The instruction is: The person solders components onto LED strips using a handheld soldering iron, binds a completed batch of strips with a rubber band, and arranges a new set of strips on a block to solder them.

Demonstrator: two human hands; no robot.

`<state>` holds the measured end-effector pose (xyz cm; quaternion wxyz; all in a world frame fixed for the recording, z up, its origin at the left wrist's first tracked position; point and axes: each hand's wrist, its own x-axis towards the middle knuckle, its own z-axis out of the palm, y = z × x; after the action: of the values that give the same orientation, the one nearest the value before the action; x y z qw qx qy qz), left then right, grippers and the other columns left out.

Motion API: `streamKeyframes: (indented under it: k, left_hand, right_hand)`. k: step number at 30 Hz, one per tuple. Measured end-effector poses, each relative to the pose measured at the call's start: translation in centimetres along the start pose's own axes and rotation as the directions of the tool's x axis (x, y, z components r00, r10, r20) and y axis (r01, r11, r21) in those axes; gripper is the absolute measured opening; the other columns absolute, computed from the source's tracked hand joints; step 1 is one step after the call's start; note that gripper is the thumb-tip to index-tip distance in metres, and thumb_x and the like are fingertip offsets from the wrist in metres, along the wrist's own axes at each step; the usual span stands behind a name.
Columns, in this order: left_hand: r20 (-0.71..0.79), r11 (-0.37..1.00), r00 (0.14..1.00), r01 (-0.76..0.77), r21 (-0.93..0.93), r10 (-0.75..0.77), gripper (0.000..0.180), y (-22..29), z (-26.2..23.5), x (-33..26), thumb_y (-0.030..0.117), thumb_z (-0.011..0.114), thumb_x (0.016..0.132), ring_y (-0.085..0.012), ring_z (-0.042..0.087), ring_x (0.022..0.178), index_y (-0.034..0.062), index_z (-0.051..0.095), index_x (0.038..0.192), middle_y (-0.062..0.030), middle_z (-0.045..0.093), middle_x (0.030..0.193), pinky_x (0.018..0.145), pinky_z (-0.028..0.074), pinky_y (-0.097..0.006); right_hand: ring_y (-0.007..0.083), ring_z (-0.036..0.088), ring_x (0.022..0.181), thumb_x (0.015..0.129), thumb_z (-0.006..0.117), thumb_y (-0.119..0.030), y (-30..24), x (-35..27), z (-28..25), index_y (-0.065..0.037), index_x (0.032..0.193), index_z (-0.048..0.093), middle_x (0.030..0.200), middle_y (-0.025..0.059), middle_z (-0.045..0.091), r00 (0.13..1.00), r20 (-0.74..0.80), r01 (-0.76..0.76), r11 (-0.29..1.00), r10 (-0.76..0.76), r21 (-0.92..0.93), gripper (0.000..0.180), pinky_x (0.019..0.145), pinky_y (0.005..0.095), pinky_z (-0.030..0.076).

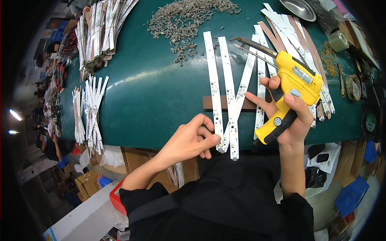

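My right hand grips a yellow soldering gun by its handle, tip pointing up-left over the table, one finger stretched toward the strips. My left hand rests at the near table edge, thumb and fingertips touching the lower end of a white LED strip. Two more white strips lie beside it, crossing a brown bar on the green table.
A heap of small grey metal parts lies at the back. Stacks of white strips sit left, more strips at the right. A metal bowl, tape roll and rubber bands are at far right.
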<state>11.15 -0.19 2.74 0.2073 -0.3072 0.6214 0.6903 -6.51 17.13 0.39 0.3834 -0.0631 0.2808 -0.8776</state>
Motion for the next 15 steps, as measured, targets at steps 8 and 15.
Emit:
streamKeyframes:
  k: [8,15]
  left_hand:
    - [0.440,0.014,0.408,-0.746,0.666,0.800,0.042,2.2,-0.7,1.3,0.027,0.078,0.069,-0.0290,0.060,0.098,0.0109,0.067,0.106,-0.0106,0.060,0.115,0.081,0.049,-0.041]
    - [0.526,-0.225,0.338,-0.633,0.741,0.781,0.021,0.2,1.9,2.6,0.013,0.066,0.074,-0.0238,0.062,0.106,0.0082,0.065,0.095,-0.0066,0.064,0.112,0.088,0.052,-0.037]
  right_hand:
    - [0.0309,0.051,0.114,0.075,0.058,-0.010,-0.9,-3.2,0.1,0.007,0.130,0.040,0.104,0.0160,0.055,1.000,0.010,0.008,0.999,-0.008,0.032,0.060,0.103,0.0559,0.040]
    - [0.0292,0.052,0.111,0.072,0.059,-0.011,-1.4,-4.6,0.3,0.008,0.130,0.040,0.101,0.0148,0.054,0.999,-0.013,0.044,0.999,-0.044,0.012,0.064,0.105,0.0583,0.037]
